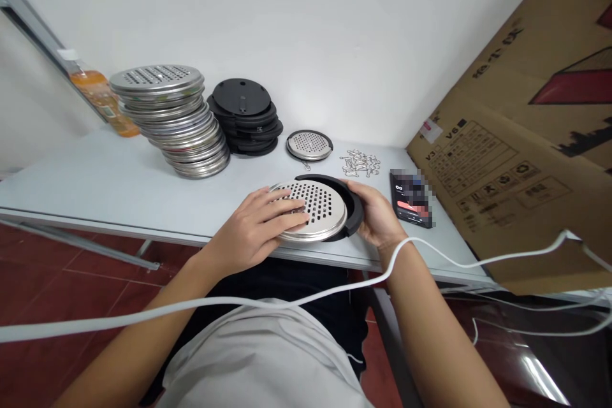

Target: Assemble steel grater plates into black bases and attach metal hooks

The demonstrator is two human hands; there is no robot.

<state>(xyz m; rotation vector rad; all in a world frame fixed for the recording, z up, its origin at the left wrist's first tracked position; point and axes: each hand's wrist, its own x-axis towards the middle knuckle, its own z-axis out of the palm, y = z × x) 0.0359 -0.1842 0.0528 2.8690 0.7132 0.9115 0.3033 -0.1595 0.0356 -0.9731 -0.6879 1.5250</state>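
A round perforated metal disc (319,209) lies on a black round base (352,203) near the front edge of the grey table (95,182). My left hand (258,226) rests flat on the disc's left part, fingers spread over the holes. My right hand (377,217) grips the right rim of the black base. The disc sits a little to the left of the base, so the base's right rim shows.
A leaning stack of metal discs (174,118) and a stack of black bases (246,115) stand at the back. One assembled disc (309,145), a pile of small metal clips (360,162), a phone (411,197), a cardboard box (521,146), an orange bottle (102,99) and a white cable (287,303) are nearby.
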